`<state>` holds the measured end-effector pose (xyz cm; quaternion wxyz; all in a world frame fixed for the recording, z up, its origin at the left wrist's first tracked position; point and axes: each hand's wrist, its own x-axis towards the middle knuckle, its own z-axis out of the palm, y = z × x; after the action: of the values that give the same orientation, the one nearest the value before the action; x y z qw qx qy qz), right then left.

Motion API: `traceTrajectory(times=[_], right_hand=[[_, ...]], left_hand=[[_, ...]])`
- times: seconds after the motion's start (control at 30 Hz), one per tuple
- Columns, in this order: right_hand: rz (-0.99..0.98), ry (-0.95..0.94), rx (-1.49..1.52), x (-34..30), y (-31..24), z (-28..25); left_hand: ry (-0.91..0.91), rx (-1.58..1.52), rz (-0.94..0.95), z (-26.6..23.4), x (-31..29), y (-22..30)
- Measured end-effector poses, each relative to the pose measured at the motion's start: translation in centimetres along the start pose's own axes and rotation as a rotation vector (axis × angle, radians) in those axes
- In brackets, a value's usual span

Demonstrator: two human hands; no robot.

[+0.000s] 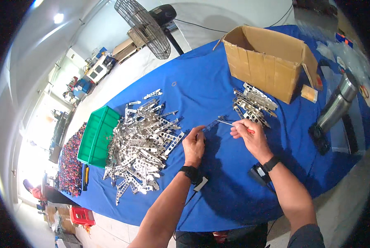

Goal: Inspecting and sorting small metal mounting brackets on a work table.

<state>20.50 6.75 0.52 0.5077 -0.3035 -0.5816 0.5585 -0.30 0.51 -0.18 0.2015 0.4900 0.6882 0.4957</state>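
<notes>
My left hand (194,144) is closed in a pinch on one end of a perforated metal strip (211,124), held up over the blue cloth. My right hand (253,138) grips a thin-shafted screwdriver (225,122), its red handle partly covered by my fingers. The tip of its shaft meets or nearly meets the far end of the strip. Left of my left hand spreads a large heap of loose perforated metal strips (141,144). A smaller stack of similar strips (253,103) lies beyond my right hand.
A green plastic bin (97,135) tilts against the heap, beside a mass of small dark and red pieces (71,165). An open cardboard box (261,70) stands at the far right, near a steel flask (338,103). A fan (147,29) stands beyond the table.
</notes>
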Motion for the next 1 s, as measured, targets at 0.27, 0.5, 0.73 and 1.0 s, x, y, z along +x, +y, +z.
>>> traceTrajectory(times=[0.27,0.5,0.73,1.0], right_hand=[[0.054,-0.001,0.06,0.3,0.1,-0.4],[0.099,-0.057,0.118,0.2,0.0,-0.8],[0.117,-0.05,0.105,0.3,0.1,-0.9],[0.191,-0.054,0.165,0.3,-0.3,-1.2]], left_hand=[[-0.028,0.046,0.019,-0.3,0.1,-0.4],[-0.029,0.018,0.027,-0.3,0.1,-0.4],[-0.036,0.032,0.022,-0.4,0.1,-0.8],[-0.04,0.03,0.014,-0.4,0.0,-0.1]])
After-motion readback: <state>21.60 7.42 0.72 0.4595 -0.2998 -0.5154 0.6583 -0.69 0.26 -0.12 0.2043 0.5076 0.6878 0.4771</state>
